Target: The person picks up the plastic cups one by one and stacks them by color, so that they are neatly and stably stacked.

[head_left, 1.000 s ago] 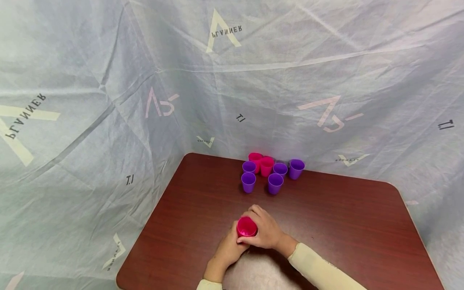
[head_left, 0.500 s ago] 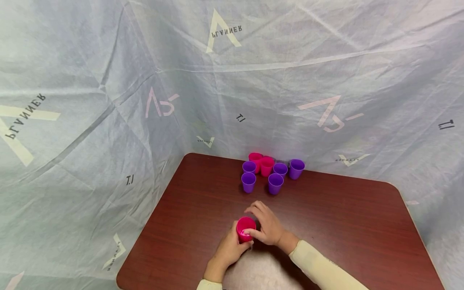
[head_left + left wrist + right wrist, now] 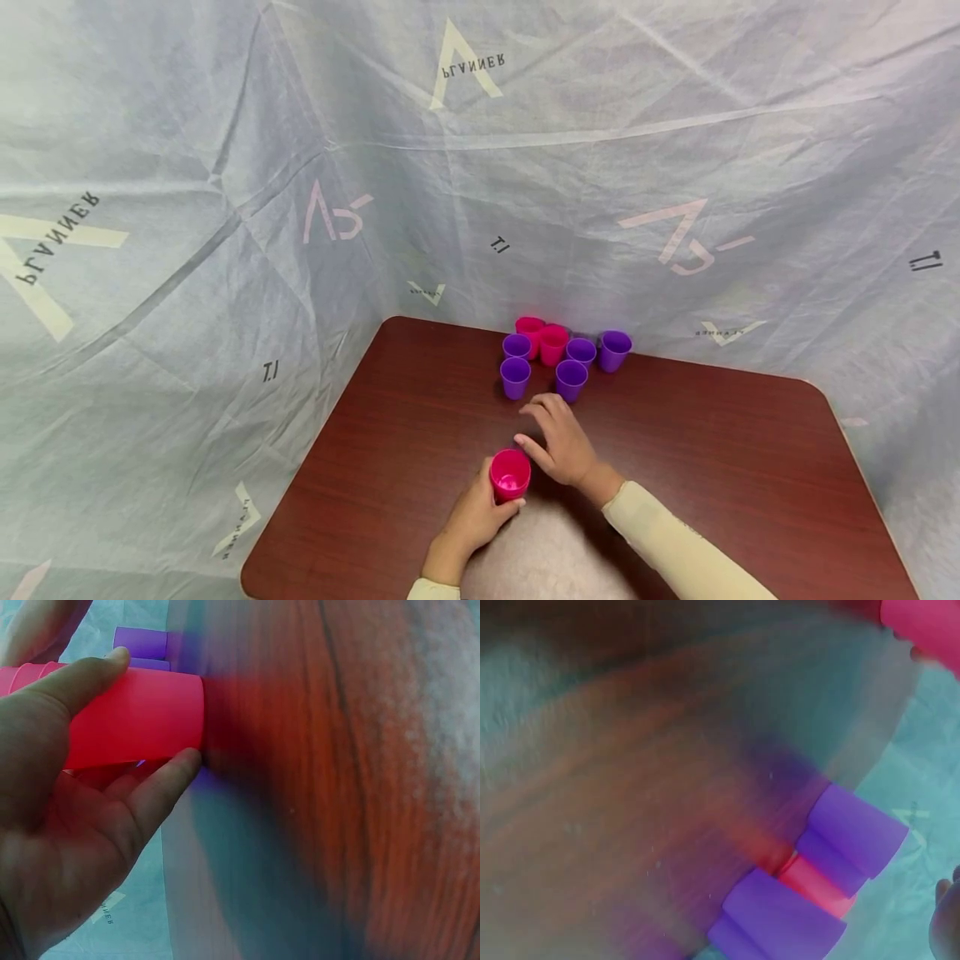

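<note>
Near the table's front my left hand [image 3: 471, 515] grips a stack of nested pink cups [image 3: 511, 473], mouths up. In the left wrist view, stepped rims show at one end of the pink cup stack [image 3: 142, 712], with the thumb and fingers on opposite sides. My right hand [image 3: 561, 443] is in the air beyond the stack, fingers loosely bent and holding nothing. Just ahead of it stand a front right purple cup [image 3: 572, 381] and a front left purple cup [image 3: 515, 379]. At the right wrist view's edge, only part of the right hand [image 3: 946, 919] shows.
Behind the front cups are two pink cups [image 3: 554, 346], a back left purple cup [image 3: 517, 346] and a back right purple cup [image 3: 581, 352]. Another purple cup [image 3: 615, 352] stands farther right. Grey printed cloth [image 3: 570, 208] hangs along the brown table's [image 3: 712, 450] back and left.
The right hand has let go of the pink cup stack and moved forward toward the purple cups. My left hand keeps its grip in nearly the same spot.
</note>
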Available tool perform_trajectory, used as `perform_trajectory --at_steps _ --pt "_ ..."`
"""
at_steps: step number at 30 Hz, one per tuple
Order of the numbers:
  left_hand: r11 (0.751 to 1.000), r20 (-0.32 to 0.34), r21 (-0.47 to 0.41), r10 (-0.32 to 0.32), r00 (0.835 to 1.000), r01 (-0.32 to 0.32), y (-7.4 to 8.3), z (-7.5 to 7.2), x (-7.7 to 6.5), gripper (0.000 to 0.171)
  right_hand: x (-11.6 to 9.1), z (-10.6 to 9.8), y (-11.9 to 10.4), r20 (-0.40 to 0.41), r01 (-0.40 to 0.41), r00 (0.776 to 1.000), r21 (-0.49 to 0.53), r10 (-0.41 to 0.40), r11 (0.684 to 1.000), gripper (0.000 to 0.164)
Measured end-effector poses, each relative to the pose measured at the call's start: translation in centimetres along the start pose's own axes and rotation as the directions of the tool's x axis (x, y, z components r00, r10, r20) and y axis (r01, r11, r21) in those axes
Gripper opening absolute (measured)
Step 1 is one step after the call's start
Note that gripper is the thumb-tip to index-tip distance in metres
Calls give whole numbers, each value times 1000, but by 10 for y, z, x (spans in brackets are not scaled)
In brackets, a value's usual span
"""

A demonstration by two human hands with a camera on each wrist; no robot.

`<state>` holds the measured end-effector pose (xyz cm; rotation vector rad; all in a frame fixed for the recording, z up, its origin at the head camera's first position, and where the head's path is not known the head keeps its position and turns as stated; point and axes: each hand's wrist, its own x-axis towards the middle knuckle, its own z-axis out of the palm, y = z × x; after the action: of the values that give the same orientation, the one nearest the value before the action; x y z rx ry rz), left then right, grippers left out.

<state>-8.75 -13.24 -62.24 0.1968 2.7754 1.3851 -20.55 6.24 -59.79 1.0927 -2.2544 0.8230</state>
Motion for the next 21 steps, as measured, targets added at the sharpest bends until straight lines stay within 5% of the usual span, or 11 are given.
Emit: perform_trajectory --at_steps 8,21 --pt "1000 -2 -6 -3 1000 3 0 1 0 67 0 -1 13 12 -50 999 -103 52 993 56" --pt "1000 -5 -20 13 1000 -13 1 2 0 69 15 -7 32 -45 -53 998 -168 46 984 45"
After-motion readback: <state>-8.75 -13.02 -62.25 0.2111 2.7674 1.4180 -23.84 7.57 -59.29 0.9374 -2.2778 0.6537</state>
